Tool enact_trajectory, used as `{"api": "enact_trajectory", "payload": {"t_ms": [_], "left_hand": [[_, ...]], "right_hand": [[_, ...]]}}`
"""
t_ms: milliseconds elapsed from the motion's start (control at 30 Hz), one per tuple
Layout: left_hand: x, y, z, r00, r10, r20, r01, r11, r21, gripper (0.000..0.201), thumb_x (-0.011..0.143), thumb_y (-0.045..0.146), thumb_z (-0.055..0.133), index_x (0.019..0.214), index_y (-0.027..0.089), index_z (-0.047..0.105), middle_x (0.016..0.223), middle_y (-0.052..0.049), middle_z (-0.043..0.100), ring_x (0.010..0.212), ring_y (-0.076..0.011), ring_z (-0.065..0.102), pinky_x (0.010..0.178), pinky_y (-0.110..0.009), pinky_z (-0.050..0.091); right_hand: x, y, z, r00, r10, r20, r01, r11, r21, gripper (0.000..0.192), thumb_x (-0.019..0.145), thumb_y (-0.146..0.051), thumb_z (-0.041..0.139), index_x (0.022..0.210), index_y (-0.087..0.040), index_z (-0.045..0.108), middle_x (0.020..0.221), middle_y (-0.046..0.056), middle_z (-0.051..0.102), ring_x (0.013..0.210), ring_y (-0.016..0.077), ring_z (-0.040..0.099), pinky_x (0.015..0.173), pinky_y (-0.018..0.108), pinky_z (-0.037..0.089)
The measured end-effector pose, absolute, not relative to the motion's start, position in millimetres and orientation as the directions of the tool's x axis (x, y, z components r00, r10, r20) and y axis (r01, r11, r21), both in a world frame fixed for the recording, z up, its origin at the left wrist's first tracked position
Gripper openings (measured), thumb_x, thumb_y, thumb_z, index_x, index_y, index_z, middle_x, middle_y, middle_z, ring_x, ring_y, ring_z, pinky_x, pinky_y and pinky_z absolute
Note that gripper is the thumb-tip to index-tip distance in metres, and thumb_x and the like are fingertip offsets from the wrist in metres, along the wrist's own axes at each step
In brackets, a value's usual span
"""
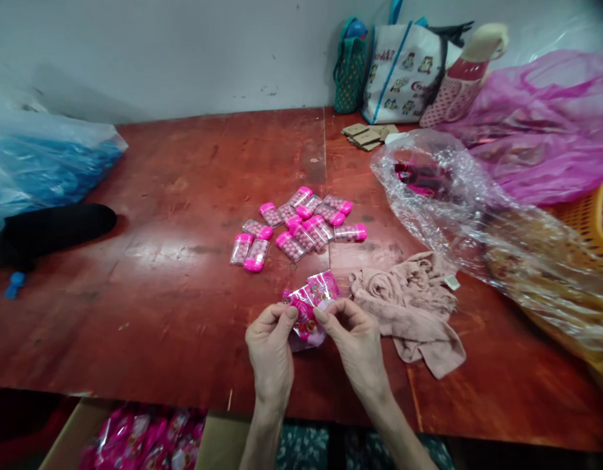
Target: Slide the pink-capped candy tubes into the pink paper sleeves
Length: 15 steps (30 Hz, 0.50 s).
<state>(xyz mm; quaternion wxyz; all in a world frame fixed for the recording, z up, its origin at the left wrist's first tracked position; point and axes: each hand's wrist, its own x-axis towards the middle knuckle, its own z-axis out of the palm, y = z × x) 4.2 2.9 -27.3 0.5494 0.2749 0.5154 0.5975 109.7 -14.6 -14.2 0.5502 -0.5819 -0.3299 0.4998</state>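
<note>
My left hand (270, 349) and my right hand (356, 343) both pinch a small pink printed packet (308, 308) just above the near part of the red-brown table (183, 196). Thumb and forefinger of each hand grip the packet's edge from opposite sides. Beyond the hands lies a cluster of several small clear candy cases with pink caps (301, 225), filled with pink beads. A crumpled beige cloth (413, 307) lies right of my right hand.
A crinkled clear plastic bag (453, 196) and a pink plastic bag (541, 124) fill the right side, with an orange basket (592, 222) behind. Tote bags (404, 68) stand against the wall. A blue plastic bag (41, 163) sits left. A carton of pink packets (144, 437) is below the table edge.
</note>
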Motion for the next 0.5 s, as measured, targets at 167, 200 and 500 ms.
{"api": "enact_trajectory", "payload": {"t_ms": [167,200,500], "left_hand": [[6.2,-1.4,-31.8,-0.275,0.945,-0.180,-0.315,0.088,0.945,0.014,0.072,0.020,0.067,0.060,0.015,0.063,0.058,0.004,0.056,0.056,-0.0073,0.048,0.055,-0.017,0.040],[6.3,-1.7,-32.9,-0.284,0.944,-0.169,-0.308,0.077,0.948,0.015,0.073,0.021,0.066,0.059,0.016,0.062,0.058,0.005,0.055,0.056,-0.0073,0.047,0.055,-0.017,0.040],[7.4,-0.4,-35.5,-0.385,0.918,-0.097,-0.159,0.038,0.987,0.017,0.066,0.016,0.073,0.081,0.019,0.066,0.067,0.004,0.063,0.060,-0.0088,0.056,0.056,-0.017,0.044]], "right_hand": [[103.4,-15.3,-12.5,0.251,0.947,-0.201,-0.112,-0.178,-0.978,0.019,0.066,-0.026,0.072,0.080,-0.017,0.062,0.076,0.000,0.061,0.070,0.0150,0.054,0.061,0.023,0.044],[101.7,-15.3,-13.0,0.233,0.948,-0.216,-0.119,-0.193,-0.974,0.016,0.067,-0.027,0.071,0.075,-0.016,0.061,0.071,0.000,0.060,0.066,0.0142,0.053,0.059,0.023,0.043],[102.1,-14.1,-18.2,0.283,0.950,-0.136,-0.031,-0.132,-0.991,0.029,0.080,-0.031,0.060,0.056,-0.015,0.054,0.056,-0.003,0.044,0.055,0.0103,0.040,0.052,0.022,0.033]]}}
